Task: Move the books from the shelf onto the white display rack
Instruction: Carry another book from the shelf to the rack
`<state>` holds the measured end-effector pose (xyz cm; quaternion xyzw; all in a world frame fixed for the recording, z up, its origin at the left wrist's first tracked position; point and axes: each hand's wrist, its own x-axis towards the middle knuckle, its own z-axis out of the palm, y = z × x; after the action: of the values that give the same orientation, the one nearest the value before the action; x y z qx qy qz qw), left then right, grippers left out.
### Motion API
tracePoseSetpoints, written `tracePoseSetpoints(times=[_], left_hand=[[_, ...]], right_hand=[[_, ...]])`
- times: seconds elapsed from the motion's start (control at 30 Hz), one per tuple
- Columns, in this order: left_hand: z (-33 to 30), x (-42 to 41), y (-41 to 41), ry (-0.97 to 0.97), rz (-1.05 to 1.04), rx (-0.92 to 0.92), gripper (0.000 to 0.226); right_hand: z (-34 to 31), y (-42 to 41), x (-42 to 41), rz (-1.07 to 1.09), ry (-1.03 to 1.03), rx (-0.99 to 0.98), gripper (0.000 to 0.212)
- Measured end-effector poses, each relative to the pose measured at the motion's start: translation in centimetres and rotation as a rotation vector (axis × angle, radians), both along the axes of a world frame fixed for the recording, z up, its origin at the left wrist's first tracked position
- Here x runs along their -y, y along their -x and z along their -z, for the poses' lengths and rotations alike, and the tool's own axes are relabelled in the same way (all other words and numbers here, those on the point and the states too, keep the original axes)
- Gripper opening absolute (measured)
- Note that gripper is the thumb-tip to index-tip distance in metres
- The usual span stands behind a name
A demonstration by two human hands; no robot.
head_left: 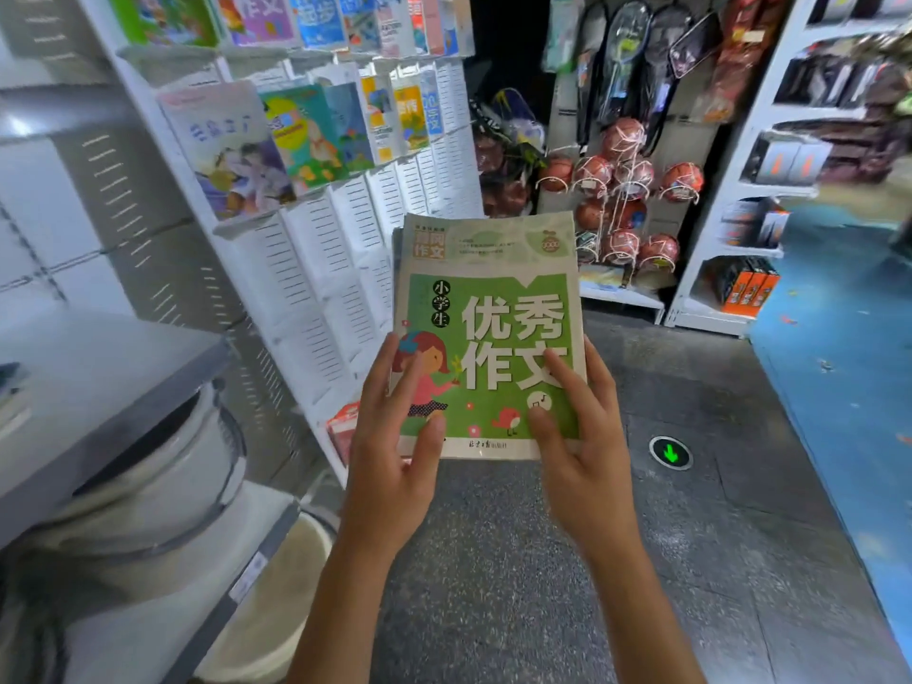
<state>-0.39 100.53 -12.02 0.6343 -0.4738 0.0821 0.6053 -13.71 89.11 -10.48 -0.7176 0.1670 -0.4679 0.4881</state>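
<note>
A person's left hand (395,436) and right hand (577,431) hold a green-covered book (488,338) upright at the centre of the frame, thumbs pressed on the lower cover and fingers curled behind its bottom corners. More than one volume may be in the grip; a second edge shows along the book's left side, though it is hard to be sure. The white display rack (345,249) runs from upper left toward the centre, its two top tiers already carrying a row of displayed books (306,135), its lower slotted panels bare. A red-edged book (343,427) sits low on the rack, just left of the left hand.

The risk, judged from this pose, lies in the hold itself: both hands grip only the bottom edge, so the tall cover could tip forward or a hidden copy behind could slide free on the way to a ledge (the ledges look shallow, and a book set too upright may topple off).

The cover reads 小学生 in a vertical column and 优秀作文 in large white characters, with 作文 in an orange box at top left. A publisher's line along the bottom is too small to read. Netted basketballs (622,190) hang at the upper right of centre; a green arrow floor light (670,453) glows at the lower right.
</note>
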Motion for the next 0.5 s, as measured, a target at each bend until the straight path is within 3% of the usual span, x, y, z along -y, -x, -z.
tracePoseSetpoints(times=[0.5], left_hand=[[2.8, 24.2, -8.4, -0.055, 0.148, 0.017, 0.056]], right_hand=[[3.4, -6.8, 22.0, 0.206, 0.014, -0.034, 0.047]])
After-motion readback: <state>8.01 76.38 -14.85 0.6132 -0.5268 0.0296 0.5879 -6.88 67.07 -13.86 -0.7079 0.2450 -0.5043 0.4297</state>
